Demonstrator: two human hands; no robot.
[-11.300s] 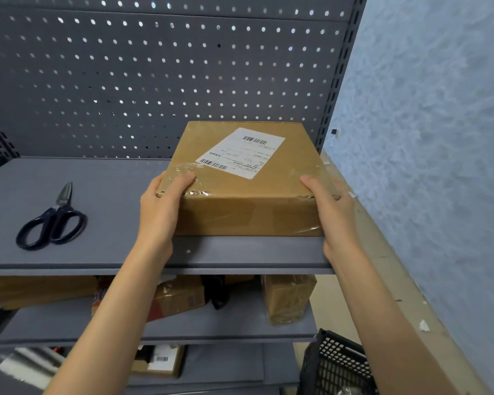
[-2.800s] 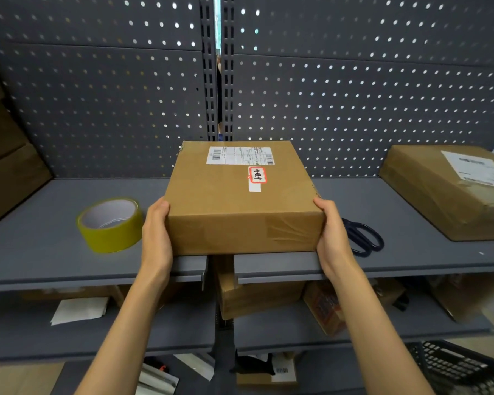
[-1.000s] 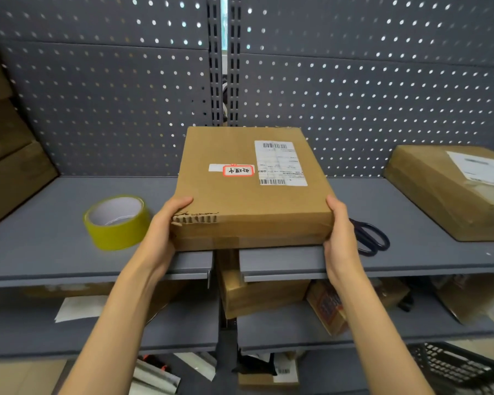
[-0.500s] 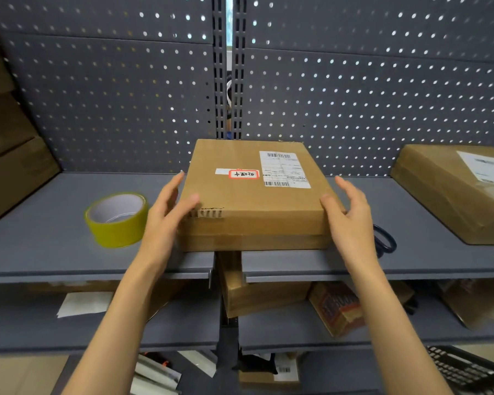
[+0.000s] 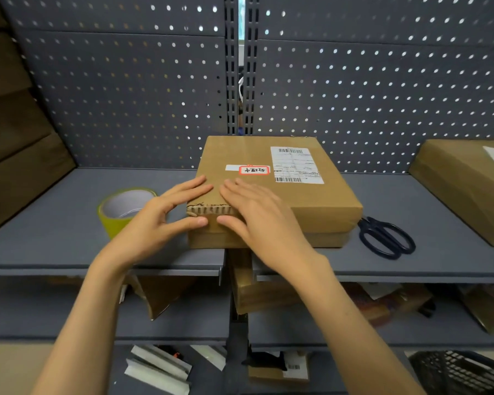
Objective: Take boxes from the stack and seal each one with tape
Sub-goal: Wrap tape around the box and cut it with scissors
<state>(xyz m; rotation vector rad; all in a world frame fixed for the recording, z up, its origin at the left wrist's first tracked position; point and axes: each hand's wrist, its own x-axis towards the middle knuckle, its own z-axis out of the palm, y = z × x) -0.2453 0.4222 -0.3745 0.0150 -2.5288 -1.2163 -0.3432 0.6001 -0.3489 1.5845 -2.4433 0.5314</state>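
Both hands press flat, fingers spread, on the torn near-left corner of the cardboard box [image 5: 271,189]: left hand [image 5: 154,223], right hand [image 5: 257,215]. The box lies at the shelf's [image 5: 54,223] front edge, yellow tape roll [image 5: 123,209] just left, black scissors [image 5: 385,238] just right.

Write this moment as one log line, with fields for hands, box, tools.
hands: left hand and right hand flat on torn corner | box: on shelf, untaped | tools: tape roll left, scissors right

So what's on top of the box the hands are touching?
On the box lie a white shipping label, a red-edged sticker, and both hands, left and right. The cardboard beneath the hands is covered.
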